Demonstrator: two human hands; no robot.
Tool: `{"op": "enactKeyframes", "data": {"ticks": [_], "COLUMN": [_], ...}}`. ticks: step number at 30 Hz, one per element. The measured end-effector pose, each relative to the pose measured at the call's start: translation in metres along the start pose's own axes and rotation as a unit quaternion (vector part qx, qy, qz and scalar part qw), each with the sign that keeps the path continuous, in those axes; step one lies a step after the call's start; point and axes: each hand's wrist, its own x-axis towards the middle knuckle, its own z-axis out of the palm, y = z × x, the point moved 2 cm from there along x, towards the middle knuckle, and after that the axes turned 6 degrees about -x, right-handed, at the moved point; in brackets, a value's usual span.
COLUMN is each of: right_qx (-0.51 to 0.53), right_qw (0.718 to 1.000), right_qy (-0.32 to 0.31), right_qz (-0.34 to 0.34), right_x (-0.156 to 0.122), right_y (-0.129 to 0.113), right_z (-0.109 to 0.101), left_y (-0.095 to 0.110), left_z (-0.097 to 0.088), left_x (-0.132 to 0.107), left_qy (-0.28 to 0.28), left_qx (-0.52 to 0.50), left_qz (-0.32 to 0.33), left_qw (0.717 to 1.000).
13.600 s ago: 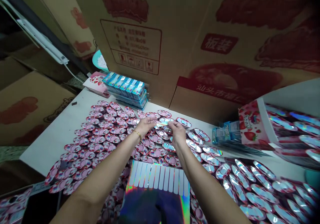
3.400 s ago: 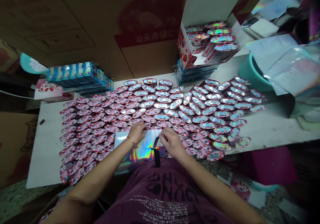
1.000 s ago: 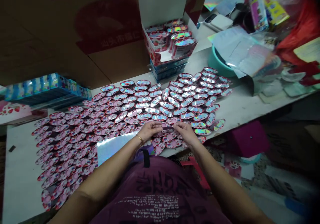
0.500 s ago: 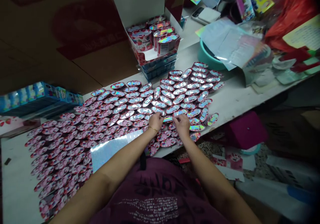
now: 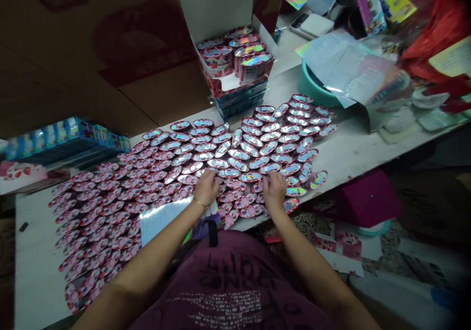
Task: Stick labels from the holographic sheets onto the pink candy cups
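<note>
Dozens of oval packs (image 5: pixel 245 200) stand crowded on the table (image 5: pixel 37 271), tops up, we judge so that every top faces us and neighbours prop each other. Many tops show pink; others, mostly farther right, look silvery. The silvery sheet (image 5: pixel 162 219) lies slanted over the packs near the shirt (image 5: pixel 217 281), probably there to be within easy reach.

Our left hand (image 5: pixel 206 188) is curled low over the packs, just beyond the sheet; our right hand (image 5: pixel 275 188), fingers bent inward, is beside the right end of a silvery top. We cannot tell whether either hand pinches anything, since the fingertips are small and blurred.

Our left forearm (image 5: pixel 158 251) hides part of the sheet. Farther back, more packs stand in an open box (image 5: pixel 215 85), on blue boxes (image 5: pixel 243 105), perhaps set apart from the crowd. The brown carton (image 5: pixel 73 74) is cut off, its print unreadable.
</note>
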Motion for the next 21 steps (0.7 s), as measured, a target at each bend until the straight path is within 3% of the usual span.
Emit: {"op": "enactKeyframes", "data": {"ticks": [2, 4, 6, 8, 12, 15, 18, 21], "right_qx": [0.021, 0.040, 0.030, -0.021, -0.165, -0.220, -0.206, -0.123], "right_qw": [0.997, 0.981, 0.958, 0.960, 0.970, 0.955, 0.956, 0.972], "right_qy": [-0.022, -0.082, -0.140, -0.154, -0.136, -0.158, -0.160, -0.122], "right_qz": [-0.068, -0.174, -0.250, -0.234, -0.118, -0.122, -0.137, -0.156], "right_x": [-0.008, -0.018, -0.028, -0.032, -0.021, -0.013, -0.009, -0.009], "right_y": [-0.017, -0.042, -0.061, -0.066, -0.038, -0.011, 0.002, -0.018], "right_z": [-0.002, -0.003, -0.003, -0.004, -0.004, -0.003, -0.004, -0.005], "left_y": [-0.036, -0.071, -0.098, -0.115, -0.127, -0.129, -0.125, -0.116], "left_z": [-0.033, -0.059, -0.073, -0.077, -0.070, -0.067, -0.070, -0.074], "left_x": [-0.021, -0.043, -0.061, -0.073, -0.080, -0.079, -0.078, -0.077], "left_qy": [-0.026, -0.086, -0.126, -0.137, -0.118, -0.130, -0.148, -0.172], "left_qx": [0.025, 0.059, 0.087, 0.092, 0.068, 0.031, -0.015, -0.053], "left_qz": [-0.012, -0.030, -0.057, -0.074, -0.081, -0.064, -0.059, -0.073], "left_qw": [0.999, 0.994, 0.987, 0.984, 0.987, 0.989, 0.987, 0.981]}}
